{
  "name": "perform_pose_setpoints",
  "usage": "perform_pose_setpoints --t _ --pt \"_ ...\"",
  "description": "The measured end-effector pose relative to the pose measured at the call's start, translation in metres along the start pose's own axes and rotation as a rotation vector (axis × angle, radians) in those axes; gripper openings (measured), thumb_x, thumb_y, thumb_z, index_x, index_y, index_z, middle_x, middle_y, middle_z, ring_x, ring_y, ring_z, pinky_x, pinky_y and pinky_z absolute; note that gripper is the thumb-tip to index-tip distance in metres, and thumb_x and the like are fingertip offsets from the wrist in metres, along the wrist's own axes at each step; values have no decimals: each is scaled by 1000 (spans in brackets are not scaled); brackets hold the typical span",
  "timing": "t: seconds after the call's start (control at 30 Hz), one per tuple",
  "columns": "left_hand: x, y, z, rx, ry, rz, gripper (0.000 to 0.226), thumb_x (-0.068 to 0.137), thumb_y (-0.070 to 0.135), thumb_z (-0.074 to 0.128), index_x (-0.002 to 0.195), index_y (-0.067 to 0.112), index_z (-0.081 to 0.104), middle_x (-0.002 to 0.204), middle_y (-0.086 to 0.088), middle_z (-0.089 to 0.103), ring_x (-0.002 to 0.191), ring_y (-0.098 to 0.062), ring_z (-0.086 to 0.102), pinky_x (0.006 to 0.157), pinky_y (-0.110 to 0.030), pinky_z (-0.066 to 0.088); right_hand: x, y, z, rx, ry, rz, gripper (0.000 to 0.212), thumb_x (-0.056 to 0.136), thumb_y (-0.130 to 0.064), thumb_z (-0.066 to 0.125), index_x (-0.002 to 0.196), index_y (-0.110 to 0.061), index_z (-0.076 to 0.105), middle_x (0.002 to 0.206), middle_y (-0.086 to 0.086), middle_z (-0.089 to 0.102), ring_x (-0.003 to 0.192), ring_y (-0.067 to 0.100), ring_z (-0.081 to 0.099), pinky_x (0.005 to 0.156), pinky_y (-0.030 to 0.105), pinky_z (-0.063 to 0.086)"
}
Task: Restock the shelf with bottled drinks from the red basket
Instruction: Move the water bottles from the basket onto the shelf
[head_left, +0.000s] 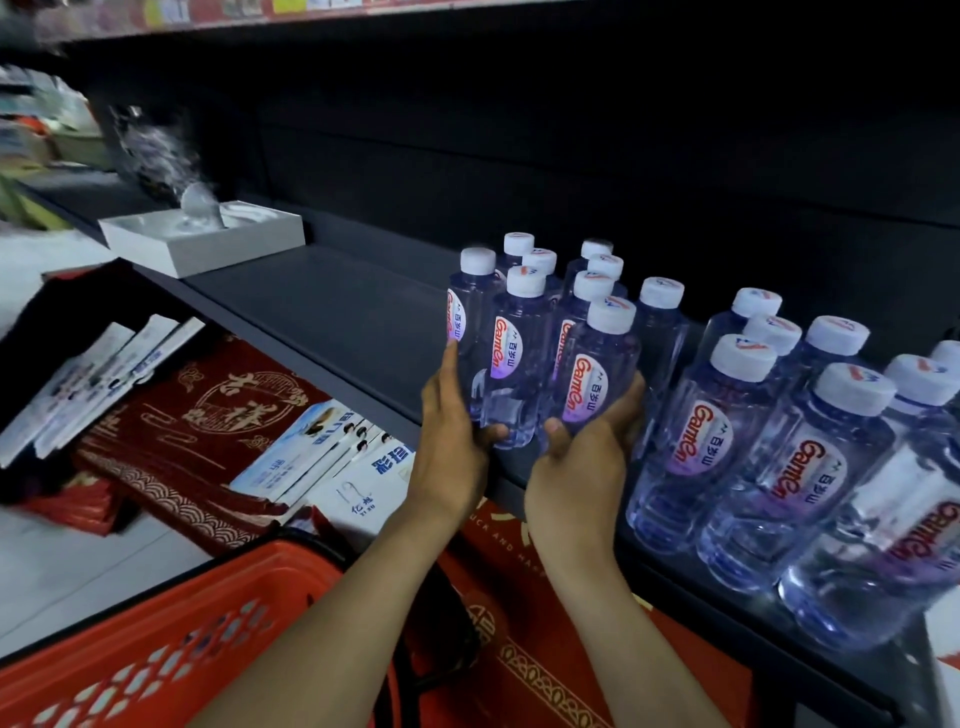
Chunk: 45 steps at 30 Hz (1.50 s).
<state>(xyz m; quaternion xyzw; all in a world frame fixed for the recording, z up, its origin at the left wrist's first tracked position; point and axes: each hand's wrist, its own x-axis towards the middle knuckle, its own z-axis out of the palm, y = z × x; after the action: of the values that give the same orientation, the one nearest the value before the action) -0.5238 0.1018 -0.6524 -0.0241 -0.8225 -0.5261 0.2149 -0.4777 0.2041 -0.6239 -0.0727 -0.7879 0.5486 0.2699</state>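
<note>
Head view shows the right hand (587, 457) grasping the front bottle (597, 374) low on its body, thumb across the near side and fingers (635, 392) wrapped round the far side. Just left of it, the left hand (454, 447) clasps the left bottles (511, 364), its thumb hooked round a base and a straight finger lying up the outermost label. These belong to a tight cluster of bottles (592, 280) at the centre of the frame, standing upright at the very front of the dark shelf (322, 312), so close to the lip that the nearest bases look barely supported. To the right, a bigger group of bottles (779, 467) fills the shelf's lower right stretch, touching or almost touching the cluster. The red basket (234, 623) sits at lower left below the arms; whether drinks remain inside cannot be told. A white box (208, 234) lies at upper left, and red packets (208, 415) fill the shelf beneath. The likely trouble is a topple: squeezing several smooth bottles low down and pushing them back could tip the tall ones behind like skittles, or one could slide off the lip onto the goods beneath if a hand lets go early.
</note>
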Motion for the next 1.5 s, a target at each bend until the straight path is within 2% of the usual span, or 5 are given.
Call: perform_pose_setpoints --t 0.37,0.63,0.77,0.93,1.5 --pt "-11 3 -10 78 -8 -25 95 89 20 68 154 36 1 150 -5 30 138 -20 34 112 -38 33 -31 -8 -16 -80 -105 -24 96 97 -13 57 153 -30 -19 165 1 0 149 14 15 110 20 23" --pt "-41 9 -48 345 -3 -84 70 94 25 56 152 26 15 142 -14 36 126 -33 46 100 -44 44 -85 -27 -22 -146 -152 -230 81 94 -6 52 155 -27 4 163 -2 5 151 16 10 118 36 30" --pt "-63 1 -90 705 -115 -202 67 93 27 53 150 25 19 141 -17 37 125 -38 45 95 -49 46 -103 -38 -1 -222 -428 -345 63 89 -2 53 148 -17 35 150 8 32 139 26 36 111 38 37" --pt "-112 -16 -181 1081 -119 -420 56 91 24 54 142 24 30 134 -14 42 125 -37 44 91 -47 44 -127 -50 37 -404 -746 -381 55 93 -7 49 145 -15 37 144 13 34 128 34 44 97 41 44" --pt "-222 -133 -316 1070 -369 -853 57 89 28 54 143 25 38 137 -13 53 121 -34 56 96 -46 50 -269 -15 188 -473 -1503 -421 37 90 -15 54 126 -11 60 130 14 60 121 29 56 100 31 44"
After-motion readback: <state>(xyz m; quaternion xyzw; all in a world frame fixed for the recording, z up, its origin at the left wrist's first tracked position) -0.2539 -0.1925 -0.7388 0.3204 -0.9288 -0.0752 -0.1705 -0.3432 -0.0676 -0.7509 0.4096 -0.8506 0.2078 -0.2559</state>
